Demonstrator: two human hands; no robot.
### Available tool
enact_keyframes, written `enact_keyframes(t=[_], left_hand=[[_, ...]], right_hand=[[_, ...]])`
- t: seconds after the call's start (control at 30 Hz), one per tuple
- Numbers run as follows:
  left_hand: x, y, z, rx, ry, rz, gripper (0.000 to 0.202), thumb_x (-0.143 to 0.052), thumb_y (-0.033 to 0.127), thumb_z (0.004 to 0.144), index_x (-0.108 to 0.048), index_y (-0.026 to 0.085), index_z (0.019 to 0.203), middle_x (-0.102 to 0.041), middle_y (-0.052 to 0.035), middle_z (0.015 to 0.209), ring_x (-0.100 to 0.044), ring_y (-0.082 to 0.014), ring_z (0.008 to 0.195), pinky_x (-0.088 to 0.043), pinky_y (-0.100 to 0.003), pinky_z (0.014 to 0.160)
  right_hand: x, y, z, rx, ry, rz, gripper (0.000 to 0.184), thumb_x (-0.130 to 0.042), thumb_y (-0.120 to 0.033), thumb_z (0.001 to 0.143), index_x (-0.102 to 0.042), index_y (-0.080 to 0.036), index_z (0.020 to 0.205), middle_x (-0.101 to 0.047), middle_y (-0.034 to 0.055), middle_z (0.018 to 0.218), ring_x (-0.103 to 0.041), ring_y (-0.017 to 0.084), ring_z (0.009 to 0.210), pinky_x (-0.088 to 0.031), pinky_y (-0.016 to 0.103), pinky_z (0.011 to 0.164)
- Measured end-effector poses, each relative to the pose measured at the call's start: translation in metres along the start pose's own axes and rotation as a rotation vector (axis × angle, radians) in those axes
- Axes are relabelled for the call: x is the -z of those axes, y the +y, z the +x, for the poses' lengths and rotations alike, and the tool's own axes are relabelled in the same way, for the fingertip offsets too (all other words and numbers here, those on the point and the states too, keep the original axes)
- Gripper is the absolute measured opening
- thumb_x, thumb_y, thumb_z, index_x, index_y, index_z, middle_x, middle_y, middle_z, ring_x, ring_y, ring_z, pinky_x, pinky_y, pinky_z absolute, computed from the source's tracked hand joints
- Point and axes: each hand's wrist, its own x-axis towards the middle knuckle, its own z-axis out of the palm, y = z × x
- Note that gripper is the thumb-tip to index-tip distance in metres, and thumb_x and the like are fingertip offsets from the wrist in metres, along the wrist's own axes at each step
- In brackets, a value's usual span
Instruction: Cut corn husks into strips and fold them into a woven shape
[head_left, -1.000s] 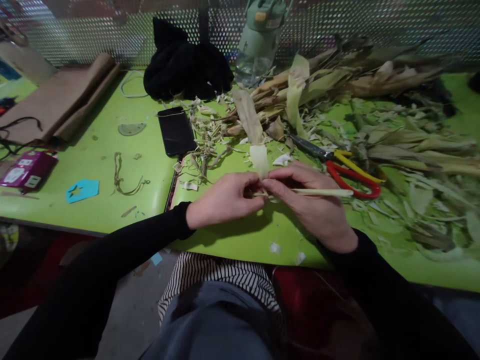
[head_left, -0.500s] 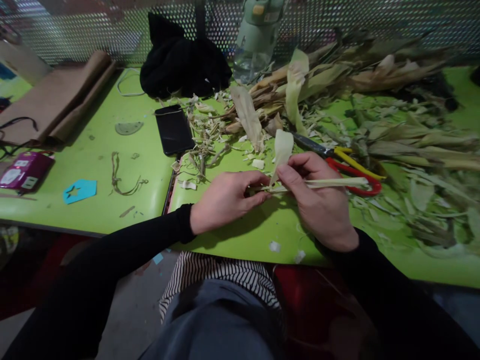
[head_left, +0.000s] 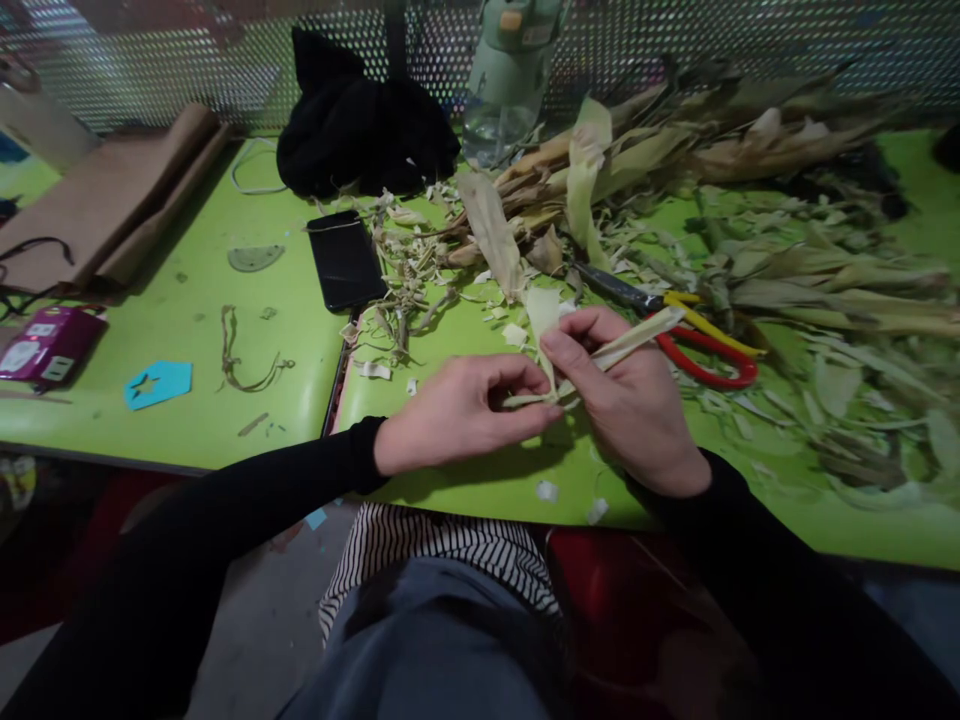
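Between my two hands is a pale corn husk strip (head_left: 634,340), its folded length sticking out to the upper right past my right hand. A wider flap of husk (head_left: 543,312) stands up at the crossing point. My left hand (head_left: 461,408) pinches the thin lower end between thumb and fingers. My right hand (head_left: 634,400) is closed on the strip, thumb against forefinger near the flap's base. Just beyond my right hand lie scissors (head_left: 709,360) with red and yellow handles, blades pointing to the upper left.
Dried corn husks (head_left: 675,160) and shreds cover the table's (head_left: 300,420) right and back. A black phone (head_left: 345,262), a black cloth bundle (head_left: 367,130) and a green bottle (head_left: 510,80) stand or lie behind. To the left are brown paper (head_left: 112,200), a purple box (head_left: 51,345) and a blue paper piece (head_left: 159,384).
The husk strip has tilted, its right end now higher and nearer my right hand. The upright flap has shifted left and down. My left fingers have moved slightly lower along the strip.
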Motion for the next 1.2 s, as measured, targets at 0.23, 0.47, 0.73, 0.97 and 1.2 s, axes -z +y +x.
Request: enact_keyframes(t=[0.23, 0.47, 0.73, 0.97, 1.2], left_hand=[[0.004, -0.003, 0.009, 0.144, 0.033, -0.378, 0.024, -0.064, 0.039, 0.092, -0.056, 0.016, 0.088, -0.063, 0.0034, 0.067, -0.045, -0.0036, 0.051, -0.034, -0.017, 0.05], [-0.005, -0.011, 0.008, 0.018, 0.157, -0.187, 0.019, -0.053, 0.031, 0.098, -0.043, 0.02, 0.086, -0.062, 0.0026, 0.073, -0.051, -0.0061, 0.058, -0.041, -0.021, 0.057], [-0.01, -0.015, 0.002, -0.172, 0.266, 0.011, 0.007, -0.051, 0.026, 0.098, -0.048, 0.02, 0.097, -0.052, 0.0021, 0.077, -0.047, -0.0106, 0.068, -0.043, -0.026, 0.067], [-0.009, -0.015, 0.001, -0.204, 0.285, -0.033, 0.01, -0.051, 0.028, 0.097, -0.045, 0.02, 0.096, -0.05, 0.003, 0.077, -0.044, -0.0093, 0.067, -0.04, -0.026, 0.065], [-0.007, -0.004, -0.006, -0.247, 0.266, 0.062, 0.009, -0.051, 0.025, 0.095, -0.045, 0.02, 0.09, -0.052, 0.0009, 0.079, -0.045, -0.0101, 0.069, -0.04, -0.027, 0.068]], right_hand=[[-0.001, -0.003, -0.007, 0.066, -0.01, -0.174, 0.032, -0.048, -0.051, 0.101, -0.058, -0.023, 0.089, -0.054, -0.0023, 0.065, -0.049, 0.013, 0.054, -0.04, 0.028, 0.052], [-0.007, 0.0, -0.008, 0.284, 0.048, -0.449, 0.034, -0.046, -0.04, 0.103, -0.05, -0.024, 0.074, -0.056, -0.0007, 0.059, -0.055, 0.015, 0.054, -0.041, 0.03, 0.057], [-0.005, -0.004, -0.014, 0.254, 0.164, -0.37, 0.026, -0.048, -0.038, 0.102, -0.063, -0.023, 0.085, -0.063, 0.0024, 0.074, -0.06, 0.017, 0.065, -0.048, 0.032, 0.063], [-0.004, -0.007, -0.015, 0.089, 0.154, -0.211, 0.027, -0.051, -0.041, 0.1, -0.063, -0.023, 0.084, -0.053, -0.0014, 0.063, -0.052, 0.015, 0.057, -0.046, 0.032, 0.056], [-0.004, -0.005, -0.013, -0.014, 0.09, -0.047, 0.033, -0.053, -0.049, 0.098, -0.062, -0.023, 0.08, -0.051, -0.0009, 0.066, -0.051, 0.015, 0.06, -0.045, 0.031, 0.057]])
